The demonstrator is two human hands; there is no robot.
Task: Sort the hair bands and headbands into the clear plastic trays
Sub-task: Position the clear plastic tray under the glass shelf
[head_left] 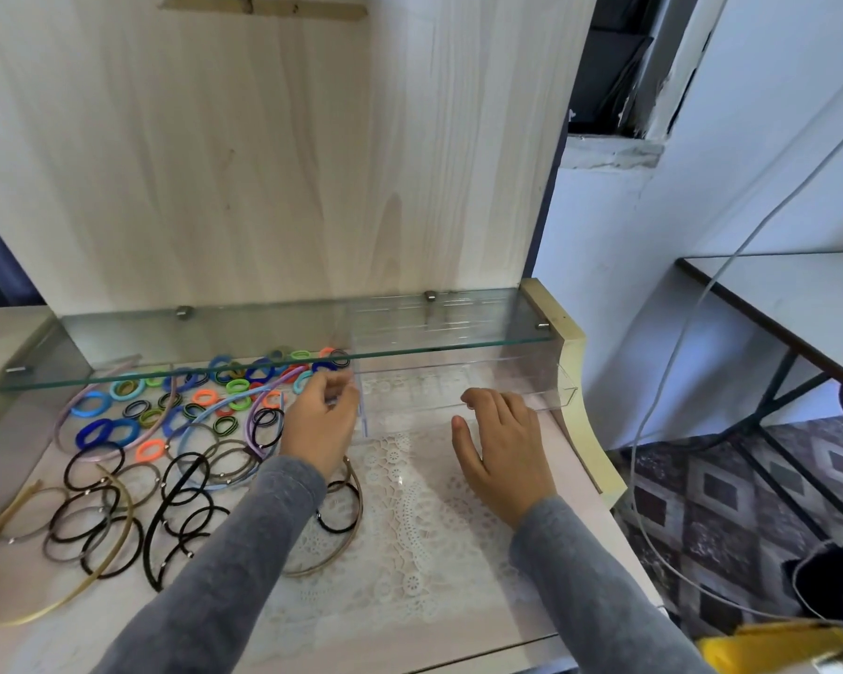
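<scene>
**Both hands at the tray, bands waiting on the left**

Grey sleeves (pixel 244 552) reach in over the white lace cloth (pixel 410 527). The right hand (pixel 502 454) lies slack, its fingertips resting on the near wall of the long clear plastic tray (pixel 551 396) and grasping nothing. The left hand (pixel 320 425) curls at the tray's left end, but blur hides whether it pinches the wall.

The tray sits empty, half tucked beneath the glass shelf (pixel 264 342), its long axis running left to right. Everything to be sorted lies left of it, just beside the left hand, which I judge is the one to fetch:
- small bright fabric hair bands (pixel 205 396) at the back
- thin black and brown elastic loops (pixel 93 518) nearer
- narrow curved plastic headbands (pixel 45 610) among them
</scene>
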